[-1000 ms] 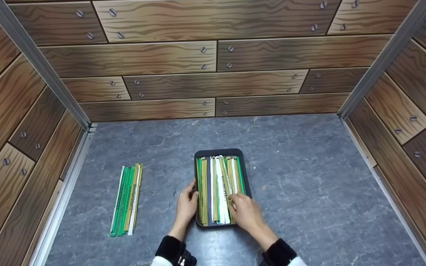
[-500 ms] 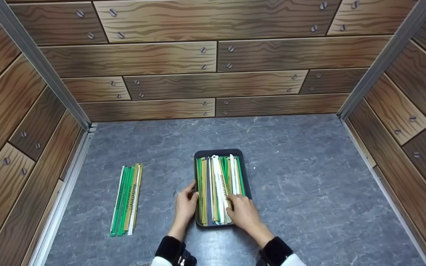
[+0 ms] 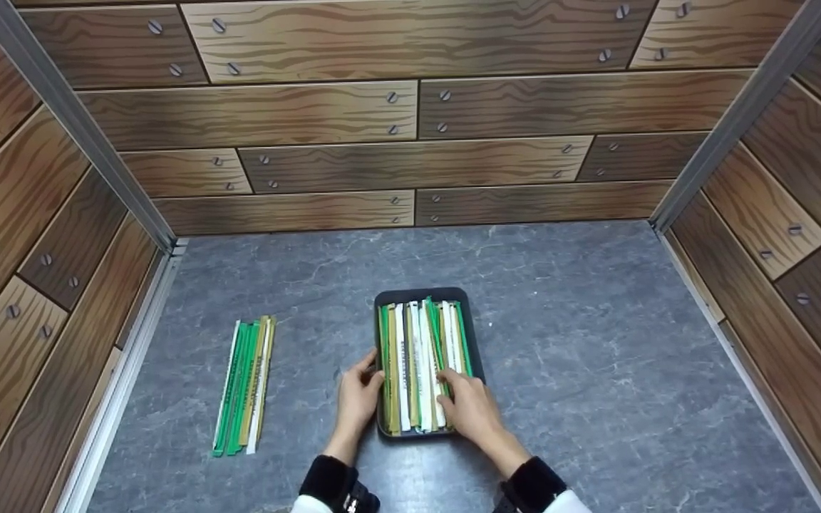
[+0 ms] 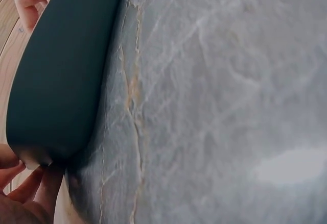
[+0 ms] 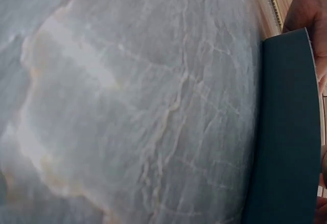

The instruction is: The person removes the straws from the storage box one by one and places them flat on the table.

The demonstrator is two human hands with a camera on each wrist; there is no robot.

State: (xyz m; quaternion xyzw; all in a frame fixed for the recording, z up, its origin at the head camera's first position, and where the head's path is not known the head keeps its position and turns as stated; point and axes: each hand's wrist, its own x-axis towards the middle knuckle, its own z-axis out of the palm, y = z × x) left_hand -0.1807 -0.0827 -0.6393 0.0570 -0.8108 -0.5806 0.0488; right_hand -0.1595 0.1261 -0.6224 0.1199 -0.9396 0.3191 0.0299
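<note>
A black rectangular tray (image 3: 422, 293) holds long thin printed packets (image 3: 415, 370) in green, gold and white, lying lengthwise side by side. My left hand (image 3: 358, 397) grips the tray's left wall, thumb at the rim and fingers outside. In the left wrist view its fingers (image 4: 43, 188) meet the dark tray wall (image 4: 61, 76). My right hand (image 3: 474, 406) reaches over the tray's right side, thumb and forefinger pinching the near part of a slightly slanted green packet (image 3: 432, 324). The tray wall (image 5: 286, 132) hides most of this hand in the right wrist view.
Left of the tray, a bundle of green, gold and white packets (image 3: 243, 385) lies on the grey marbled surface (image 3: 581, 320). Wood-patterned panels (image 3: 410, 164) with metal corner posts (image 3: 75, 121) enclose the back and both sides.
A white packet now covers the dark gap at the tray's left. My right hand, earlier on a gold packet, now pinches a green one. My left hand stays at the tray wall.
</note>
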